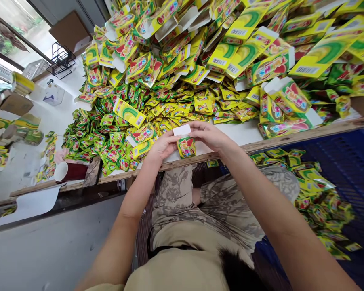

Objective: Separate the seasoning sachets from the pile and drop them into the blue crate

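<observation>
Head view: our left hand (165, 146) and right hand (208, 135) pinch one small box (187, 148), its white flap (182, 130) not shut yet; many loose packets (204, 104) lie left and far.

Glossy printed card is forming the held box (187, 148), its flap (182, 130) showing smooth paper, while shiny plastic film is wrapping the sachets (204, 104). Rough bare wood is edging the smooth table (241, 132). Matt, patterned cloth is making up the trousers (176, 190), thin metal is framing the rack (59, 60), and plastic is shaping the crate (356, 161).
</observation>
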The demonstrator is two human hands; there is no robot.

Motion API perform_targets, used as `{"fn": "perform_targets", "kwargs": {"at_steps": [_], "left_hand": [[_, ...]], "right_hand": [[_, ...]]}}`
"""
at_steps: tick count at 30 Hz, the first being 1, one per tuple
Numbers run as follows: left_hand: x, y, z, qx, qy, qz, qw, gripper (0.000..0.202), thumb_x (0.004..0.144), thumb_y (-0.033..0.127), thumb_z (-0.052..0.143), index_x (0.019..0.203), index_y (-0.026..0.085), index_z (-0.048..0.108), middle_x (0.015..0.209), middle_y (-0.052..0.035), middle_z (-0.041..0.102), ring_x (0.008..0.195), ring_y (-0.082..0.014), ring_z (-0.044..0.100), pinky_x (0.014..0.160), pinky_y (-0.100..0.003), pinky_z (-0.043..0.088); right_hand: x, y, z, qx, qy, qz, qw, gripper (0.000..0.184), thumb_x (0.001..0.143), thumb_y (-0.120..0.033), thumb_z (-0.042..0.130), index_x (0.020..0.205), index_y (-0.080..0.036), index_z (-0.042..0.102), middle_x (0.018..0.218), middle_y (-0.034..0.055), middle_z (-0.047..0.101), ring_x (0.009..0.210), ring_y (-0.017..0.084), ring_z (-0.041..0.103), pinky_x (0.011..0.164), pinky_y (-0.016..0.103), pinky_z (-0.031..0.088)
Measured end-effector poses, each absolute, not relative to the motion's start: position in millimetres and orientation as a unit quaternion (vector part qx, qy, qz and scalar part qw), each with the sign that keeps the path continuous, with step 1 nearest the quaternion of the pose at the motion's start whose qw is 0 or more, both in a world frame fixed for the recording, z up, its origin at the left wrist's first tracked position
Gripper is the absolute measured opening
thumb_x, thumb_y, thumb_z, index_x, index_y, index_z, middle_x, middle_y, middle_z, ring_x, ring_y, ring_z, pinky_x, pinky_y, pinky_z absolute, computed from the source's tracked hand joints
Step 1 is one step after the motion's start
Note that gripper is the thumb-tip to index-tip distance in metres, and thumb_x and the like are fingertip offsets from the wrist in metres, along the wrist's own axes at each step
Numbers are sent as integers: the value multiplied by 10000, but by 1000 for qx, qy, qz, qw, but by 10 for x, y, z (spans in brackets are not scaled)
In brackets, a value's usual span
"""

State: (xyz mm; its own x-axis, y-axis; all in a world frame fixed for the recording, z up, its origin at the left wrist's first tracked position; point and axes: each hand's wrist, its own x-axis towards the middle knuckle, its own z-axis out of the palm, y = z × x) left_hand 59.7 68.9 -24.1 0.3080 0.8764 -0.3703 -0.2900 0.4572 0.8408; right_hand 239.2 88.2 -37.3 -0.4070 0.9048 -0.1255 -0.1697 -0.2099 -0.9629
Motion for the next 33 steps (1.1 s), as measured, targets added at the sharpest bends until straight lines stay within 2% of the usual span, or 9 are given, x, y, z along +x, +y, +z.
{"fn": "perform_targets", "kwargs": {"at_steps": [2, 4, 7, 12, 17, 22, 28, 30, 33], "left_hand": [[622, 599, -272, 385, 482, 476, 627, 227, 657, 254, 784, 843, 172, 684, 891, -56, 744, 905, -215, 691, 926, -409, 527], [654, 508, -322, 440, 504, 532, 518, 217, 672, 309, 796, 819, 183, 698, 900, -51, 741, 910, -200, 684, 926, -392, 526], [682, 411, -379, 502, 494, 549, 450, 257, 662, 359, 813, 836, 192, 724, 989, -71, 733, 996, -213, 678, 966, -400, 509], [664, 393, -314, 522, 483, 536, 454, 259, 689, 398, 793, 808, 181, 717, 969, -79, 731, 986, -202, 681, 954, -390, 513], [666, 436, -211, 505, 489, 507, 499, 315, 635, 346, 829, 848, 174, 673, 914, -56, 719, 845, -154, 678, 842, -324, 542], [698, 474, -206, 491, 501, 508, 500, 284, 665, 344, 795, 855, 166, 681, 871, -48, 713, 794, -163, 675, 803, -333, 535], [638, 524, -173, 475, 503, 485, 535, 251, 654, 341, 812, 803, 170, 705, 796, -25, 713, 728, -147, 658, 763, -320, 527], [604, 520, -162, 483, 495, 475, 544, 249, 651, 354, 819, 794, 175, 721, 815, -28, 720, 746, -149, 659, 779, -325, 528], [573, 480, -169, 520, 468, 476, 532, 245, 678, 373, 808, 829, 191, 741, 909, -46, 729, 875, -171, 672, 878, -351, 518]], "right_hand": [[2408, 910, -353, -360, -548, 642, 397, 239, 685, -341, 729, 870, -193, 696, 887, 40, 711, 783, 176, 636, 774, 347, 524], [2435, 910, -347, -360, -609, 574, 412, 187, 738, -372, 704, 835, -212, 713, 883, 41, 719, 826, 195, 644, 824, 372, 517], [2484, 867, -359, -361, -669, 490, 427, 184, 786, -403, 682, 843, -238, 740, 905, 50, 730, 891, 220, 656, 868, 396, 507], [2486, 763, -388, -351, -678, 479, 434, 246, 771, -436, 715, 901, -228, 741, 968, 67, 734, 945, 232, 664, 881, 395, 513], [2415, 741, -396, -367, -612, 547, 437, 329, 726, -470, 741, 889, -185, 707, 889, 66, 724, 777, 192, 660, 756, 360, 543], [2375, 803, -329, -397, -594, 542, 443, 322, 704, -478, 736, 779, -168, 689, 752, 38, 696, 671, 158, 615, 674, 319, 520], [2374, 842, -272, -394, -601, 539, 439, 317, 706, -485, 736, 718, -174, 680, 702, 29, 681, 640, 150, 595, 642, 307, 499], [2410, 840, -280, -380, -606, 543, 439, 324, 709, -499, 736, 708, -178, 691, 705, 30, 686, 651, 155, 603, 659, 313, 505], [2471, 804, -316, -360, -612, 554, 435, 325, 724, -514, 729, 767, -192, 729, 780, 40, 719, 729, 179, 642, 723, 335, 527]]}}
